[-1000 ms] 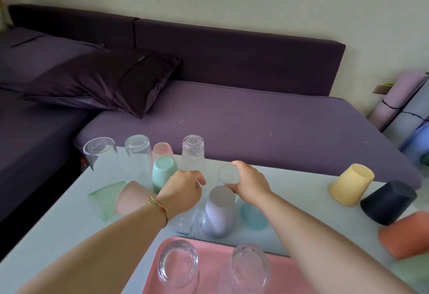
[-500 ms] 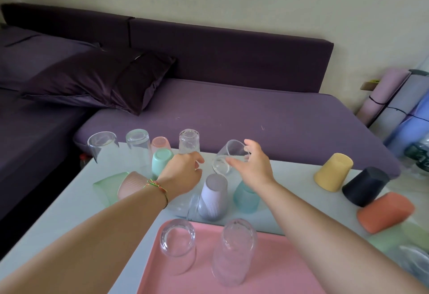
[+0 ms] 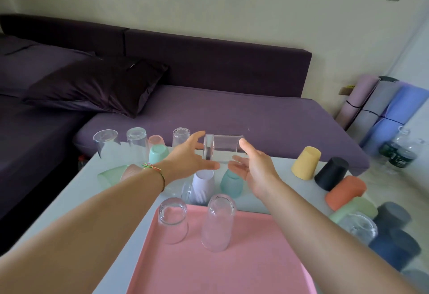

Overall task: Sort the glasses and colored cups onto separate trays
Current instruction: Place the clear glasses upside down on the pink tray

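Note:
A clear glass (image 3: 222,148) hangs on its side above the table's far middle, gripped at its base by my left hand (image 3: 189,158) and at its rim by my right hand (image 3: 254,168). Nearest me lies a pink tray (image 3: 232,270) with two upturned glasses, a short one (image 3: 173,220) and a tall one (image 3: 218,223). Under my hands stand a lavender cup (image 3: 203,184) and a teal cup (image 3: 231,183), with another glass (image 3: 183,191) lying beside them. More upturned glasses (image 3: 137,140) line the far left edge, next to a mint cup (image 3: 159,153).
On the right of the pale table (image 3: 69,201) lie a yellow cup (image 3: 306,162), a black cup (image 3: 332,176), an orange cup (image 3: 346,192), a light green cup (image 3: 355,209) and dark blue cups (image 3: 394,247). A purple sofa (image 3: 232,112) runs behind the table. Rolled mats (image 3: 383,103) lean at the right wall.
My right hand has lifted the glass off the table and turned it on its side. My left hand has risen and closed on its base. The view has tilted up and right.

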